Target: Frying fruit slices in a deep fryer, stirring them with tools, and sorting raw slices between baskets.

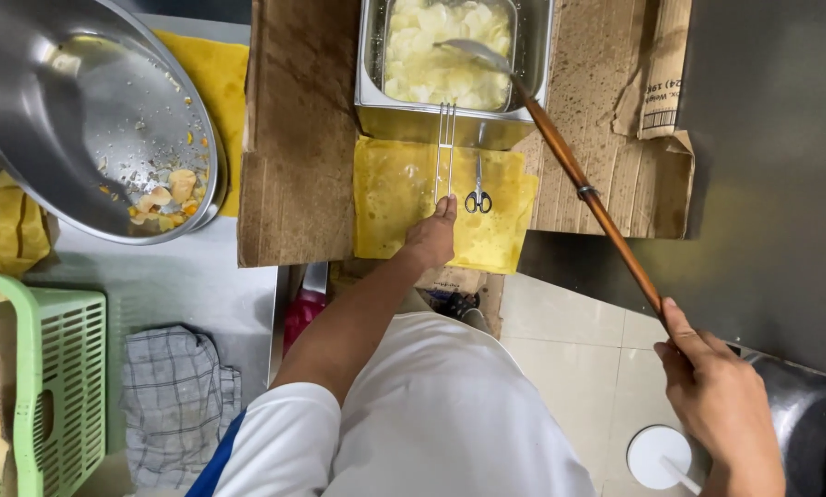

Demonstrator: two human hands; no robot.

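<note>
My right hand (712,391) grips the end of a long wooden handle (583,193) whose metal ladle head (473,51) rests in a steel fryer pan (533,55) full of pale potato slices (436,51). My left hand (431,237) reaches forward onto a yellow cloth (395,198) and touches the lower end of a thin wire basket handle (445,152) that hangs over the pan's front edge. Small scissors (477,195) lie on the cloth just right of that hand.
Brown cardboard (293,129) lines the counter around the pan. A large steel bowl (91,110) with a few fried crumbs sits at the left. A green plastic basket (58,368) of chips and a checked cloth (174,396) lie lower left. A white lid (657,456) rests on the tiled floor.
</note>
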